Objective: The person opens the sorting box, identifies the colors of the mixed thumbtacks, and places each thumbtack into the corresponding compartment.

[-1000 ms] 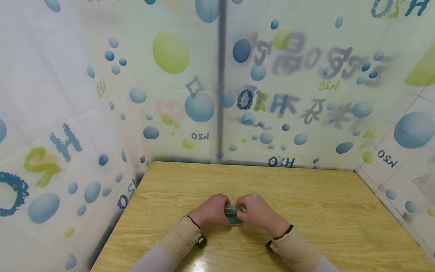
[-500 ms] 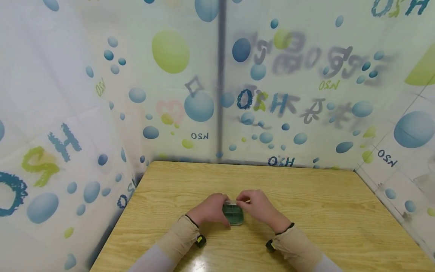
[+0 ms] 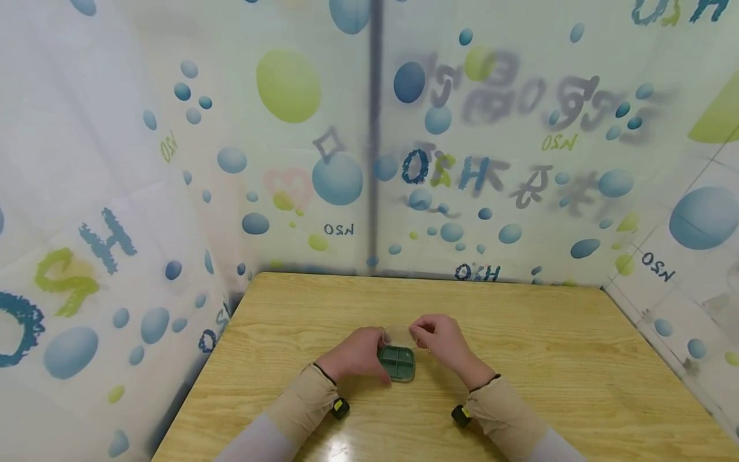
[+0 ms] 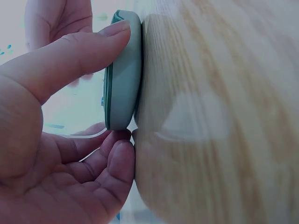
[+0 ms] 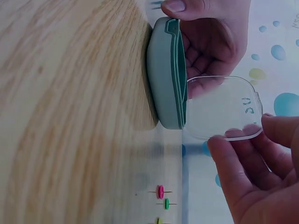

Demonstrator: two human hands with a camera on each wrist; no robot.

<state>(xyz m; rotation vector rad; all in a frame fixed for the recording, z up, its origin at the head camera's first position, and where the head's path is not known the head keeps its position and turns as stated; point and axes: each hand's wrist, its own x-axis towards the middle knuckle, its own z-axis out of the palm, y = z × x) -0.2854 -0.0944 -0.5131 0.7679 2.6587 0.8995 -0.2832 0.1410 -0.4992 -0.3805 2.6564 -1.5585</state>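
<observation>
A small green pill box with a clear hinged lid sits on the table, its divided compartments showing in the head view. My left hand grips the box from the left, with the thumb along its near side and the fingers at the far side. The lid stands raised at the box's far edge. At the lid's right-hand edge, my right hand pinches the clear plastic between thumb and fingers. The right wrist view shows the box's pale green side resting on the wood.
The wooden table reaches back to a wall covering printed with blue and green bubbles. Small pink and green pieces with thin pins appear low in the right wrist view. Each wrist wears a dark strapped device.
My right hand has moved up and away from the box, swinging the clear lid open with it. The green compartments have come into view. My left hand has stayed on the box.
</observation>
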